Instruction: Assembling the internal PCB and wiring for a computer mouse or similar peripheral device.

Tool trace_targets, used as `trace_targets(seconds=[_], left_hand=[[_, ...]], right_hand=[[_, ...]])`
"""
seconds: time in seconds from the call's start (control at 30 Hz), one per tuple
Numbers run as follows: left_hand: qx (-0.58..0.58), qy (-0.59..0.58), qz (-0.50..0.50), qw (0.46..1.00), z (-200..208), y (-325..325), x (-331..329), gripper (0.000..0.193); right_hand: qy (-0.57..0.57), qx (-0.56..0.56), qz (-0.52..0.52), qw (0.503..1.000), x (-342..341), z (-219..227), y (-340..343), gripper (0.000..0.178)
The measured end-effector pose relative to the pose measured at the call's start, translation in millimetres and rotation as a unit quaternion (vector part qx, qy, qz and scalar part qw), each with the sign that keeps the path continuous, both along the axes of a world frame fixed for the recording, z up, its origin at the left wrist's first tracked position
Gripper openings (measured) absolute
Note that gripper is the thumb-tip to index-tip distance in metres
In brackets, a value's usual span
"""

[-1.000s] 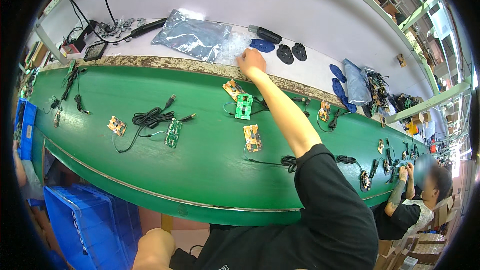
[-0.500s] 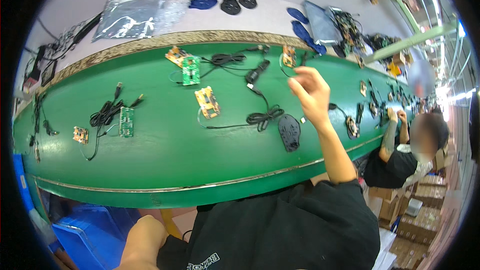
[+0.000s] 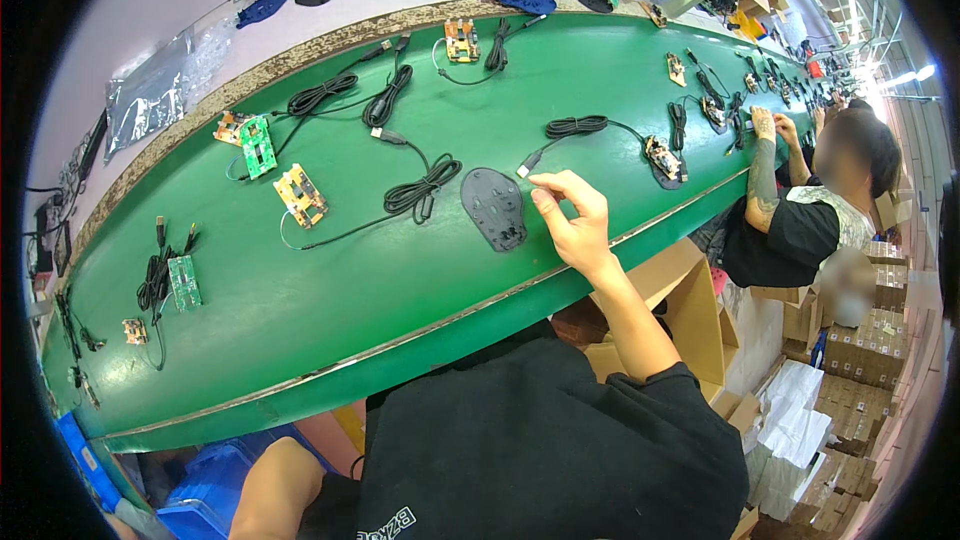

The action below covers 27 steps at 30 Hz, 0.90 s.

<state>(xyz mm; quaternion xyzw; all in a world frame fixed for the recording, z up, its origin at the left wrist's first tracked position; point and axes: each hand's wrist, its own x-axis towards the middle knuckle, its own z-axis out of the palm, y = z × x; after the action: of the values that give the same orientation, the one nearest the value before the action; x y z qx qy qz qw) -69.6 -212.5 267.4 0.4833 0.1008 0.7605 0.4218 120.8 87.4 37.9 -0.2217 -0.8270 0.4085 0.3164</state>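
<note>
Right hand (image 3: pixel 580 225) curls, whether pinching unclear; a black shell (image 3: pixel 492 204) lies between it and a coiled cable (image 3: pixel 412 194)

This looks like an electronics workshop or factory floor. Circuit boards (image 3: pixel 301 195) and coiled cables (image 3: pixel 577 126) line a long green bench (image 3: pixel 330 315), where a co-worker (image 3: pixel 785 240) also sits; cardboard boxes (image 3: pixel 868 352) are stacked nearby.

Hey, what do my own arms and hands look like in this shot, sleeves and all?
Your right hand is ungloved, with nothing visible worn on the wrist. The right sleeve is black and short, leaving the forearm bare. Your left arm is also partly bare beside a black sleeve; the left hand is out of view.
</note>
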Motion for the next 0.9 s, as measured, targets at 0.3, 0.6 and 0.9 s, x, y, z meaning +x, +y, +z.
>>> trace_targets(seconds=[0.3, 0.6, 0.9], left_hand=[[0.012, -0.120, -0.113, 0.986, -12.2, 30.7, 13.2, 0.052], [0.008, -0.226, -0.182, 0.957, -17.0, 50.1, 25.6, 0.053], [0.029, -0.489, -0.294, 0.821, -19.3, 51.6, 32.8, 0.040]], right_hand=[[0.008, 0.017, -0.029, 0.999, 6.3, -4.5, 6.0, 0.016], [0.014, 0.026, -0.048, 0.998, 19.3, -7.4, 4.4, 0.016], [0.020, 0.004, -0.058, 0.998, 22.3, -9.0, -0.4, 0.015]])
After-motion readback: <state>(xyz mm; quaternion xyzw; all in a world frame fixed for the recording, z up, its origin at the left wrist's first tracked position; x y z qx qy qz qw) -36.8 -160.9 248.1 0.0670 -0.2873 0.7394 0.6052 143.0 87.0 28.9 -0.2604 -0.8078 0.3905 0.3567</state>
